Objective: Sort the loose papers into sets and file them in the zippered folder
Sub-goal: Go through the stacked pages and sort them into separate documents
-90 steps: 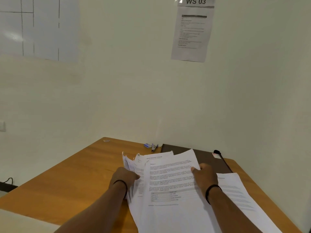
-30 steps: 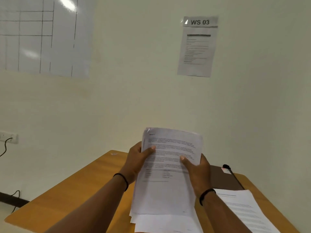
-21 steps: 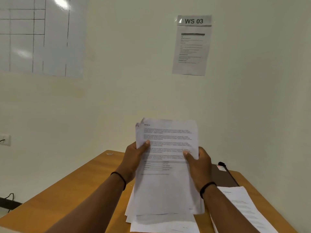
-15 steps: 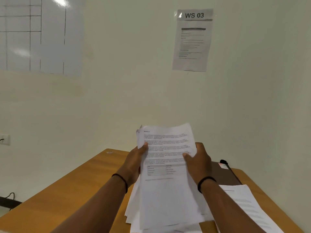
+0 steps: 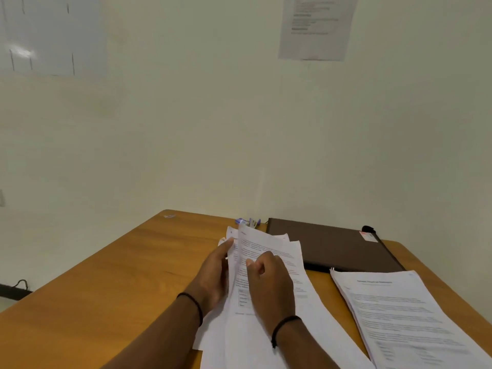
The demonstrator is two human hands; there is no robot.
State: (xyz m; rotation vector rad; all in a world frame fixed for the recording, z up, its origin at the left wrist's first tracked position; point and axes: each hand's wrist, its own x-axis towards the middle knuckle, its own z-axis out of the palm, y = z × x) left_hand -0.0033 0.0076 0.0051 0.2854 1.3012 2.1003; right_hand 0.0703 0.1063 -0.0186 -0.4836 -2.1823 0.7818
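Observation:
A loose pile of printed papers (image 5: 271, 251) lies on the wooden table in front of me. My left hand (image 5: 215, 272) holds the pile's left edge, fingers stretched along it and under the sheets. My right hand (image 5: 269, 283) rests on top, its thumb and fingers pinching the top sheet, which bends up along its left side. A second, neater set of papers (image 5: 399, 312) lies to the right. The dark brown zippered folder (image 5: 332, 243) lies closed at the back of the table, against the wall.
Small blue and grey clips or pens (image 5: 249, 222) lie beside the folder's left corner at the back. The table (image 5: 119, 283) meets the wall behind and on the right. A printed notice (image 5: 316, 27) hangs on the wall above.
The stack, held upright in both hands before, has come down flat onto the table. My right hand has shifted on top and lifts the top sheet. The view has tilted downward.

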